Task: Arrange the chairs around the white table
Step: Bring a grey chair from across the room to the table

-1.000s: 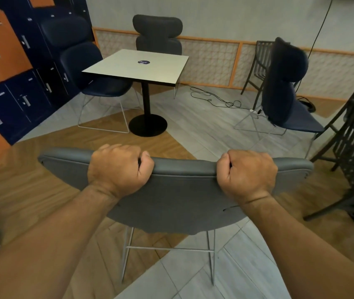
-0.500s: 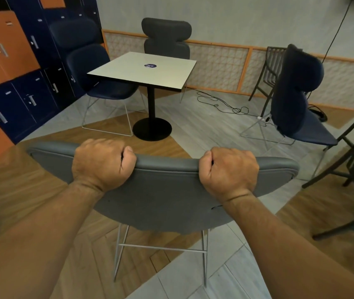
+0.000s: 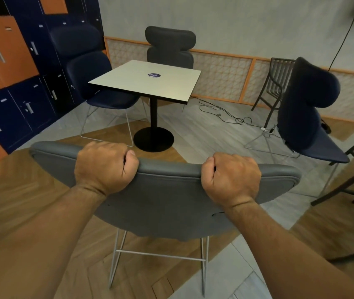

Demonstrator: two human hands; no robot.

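Left hand [image 3: 104,167]: clamped over the top edge of the grey chair [image 3: 167,197], for steering.
Right hand [image 3: 231,178]: fist wrapped on the same edge; 2 grips stop it twisting.
Grey chair: near side of the white worktop [image 3: 148,82], apart from it, back toward the person.
Other chairs: 2 tucked in; navy chair [image 3: 309,117] stands well off right.

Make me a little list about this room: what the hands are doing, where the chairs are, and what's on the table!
left hand: closed over the top edge of the grey chair
right hand: closed over the same top edge
white table: square, on a black round base
on the table: one dark round sticker
chairs at the table: navy chair on its left side, dark grey chair on its far side
chair apart: another navy chair, off to the right
floor: a black cable lies behind the table
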